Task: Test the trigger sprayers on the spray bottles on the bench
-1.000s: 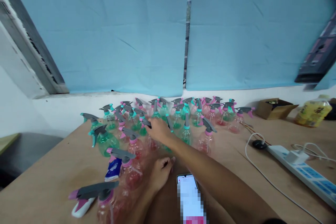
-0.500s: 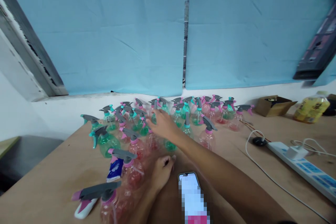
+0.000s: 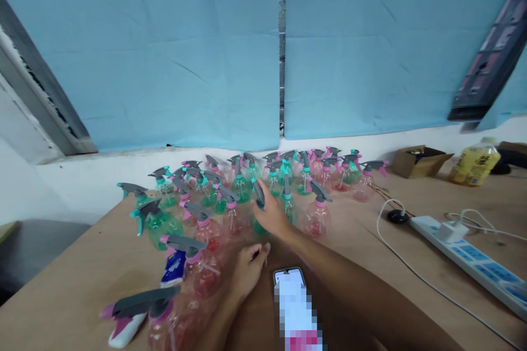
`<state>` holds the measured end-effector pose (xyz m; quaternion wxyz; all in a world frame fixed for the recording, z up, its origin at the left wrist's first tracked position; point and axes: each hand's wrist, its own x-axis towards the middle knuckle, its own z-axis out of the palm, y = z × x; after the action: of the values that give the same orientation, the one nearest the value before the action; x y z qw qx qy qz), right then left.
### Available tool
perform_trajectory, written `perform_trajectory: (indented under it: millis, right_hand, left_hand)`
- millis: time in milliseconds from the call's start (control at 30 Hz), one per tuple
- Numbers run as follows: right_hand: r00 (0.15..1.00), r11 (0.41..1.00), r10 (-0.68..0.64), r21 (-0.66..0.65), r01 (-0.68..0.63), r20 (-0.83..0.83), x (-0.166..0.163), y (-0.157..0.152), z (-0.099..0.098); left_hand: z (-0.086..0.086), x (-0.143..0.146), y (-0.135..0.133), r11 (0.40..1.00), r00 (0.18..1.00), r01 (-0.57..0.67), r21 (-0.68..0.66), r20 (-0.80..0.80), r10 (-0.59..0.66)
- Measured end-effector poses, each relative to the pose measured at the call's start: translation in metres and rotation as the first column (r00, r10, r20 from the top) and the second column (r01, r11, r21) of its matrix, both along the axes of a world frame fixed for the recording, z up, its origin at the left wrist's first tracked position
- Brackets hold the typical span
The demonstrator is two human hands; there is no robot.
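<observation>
Several round spray bottles with grey trigger heads crowd the table, some clear green and some clear pink. My right hand [image 3: 272, 211] is closed around the grey head of a green spray bottle [image 3: 259, 224], which stands near the front of the group. Another green bottle [image 3: 289, 205] is just right of that hand, and a pink bottle [image 3: 234, 222] stands to its left. My left hand [image 3: 249, 267] rests on the table nearer to me, fingers curled in, with nothing visible in them. A phone [image 3: 294, 307] with a lit, partly blurred screen lies between my forearms.
A white power strip [image 3: 469, 258] with a plug and cables runs along the right. An open cardboard box [image 3: 418, 162] and a yellow drink bottle [image 3: 473, 163] stand at the back right. At left front, a blue packet [image 3: 173, 267] lies behind pink bottles. Blue sheets [image 3: 185, 55] cover the window.
My right hand has drawn back from the rear bottles and now grips the nearer green bottle's head. My left hand stays curled in place. The whole view has shifted slightly.
</observation>
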<state>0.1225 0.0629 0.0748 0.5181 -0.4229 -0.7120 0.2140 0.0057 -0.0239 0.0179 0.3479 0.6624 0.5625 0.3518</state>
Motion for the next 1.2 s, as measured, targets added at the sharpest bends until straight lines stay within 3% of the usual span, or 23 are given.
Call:
perform_trajectory:
  millis: [200, 300, 400, 500, 767, 1200]
  right_hand:
    - [0.992, 0.997, 0.064, -0.026, -0.067, -0.111, 0.005, 0.003, -0.018]
    - [0.965, 0.974, 0.181, -0.105, -0.203, -0.189, 0.015, 0.011, -0.018]
    - [0.876, 0.871, 0.440, -0.142, -0.470, -0.200, 0.029, 0.017, -0.009]
    - [0.787, 0.780, 0.587, -0.128, -0.613, -0.191, 0.038, 0.019, 0.000]
    - [0.719, 0.709, 0.578, -0.198, -0.677, -0.387, 0.040, 0.019, -0.005]
    - [0.704, 0.692, 0.595, -0.198, -0.694, -0.389, 0.048, 0.010, -0.005]
  left_hand:
    - [-0.003, -0.001, 0.001, 1.000, 1.000, 0.014, 0.010, -0.001, -0.014]
    - [-0.006, -0.003, 0.004, 1.000, 1.000, -0.009, 0.020, 0.007, 0.009]
    - [-0.007, -0.004, 0.006, 0.997, 0.999, -0.052, 0.052, 0.001, 0.052]
    - [-0.006, -0.003, 0.007, 0.997, 0.998, -0.061, 0.036, -0.010, 0.062]
    - [-0.008, -0.002, 0.006, 0.999, 0.999, -0.040, 0.023, -0.012, 0.040]
    - [-0.007, -0.001, 0.002, 1.000, 0.999, -0.023, 0.009, -0.038, 0.023]
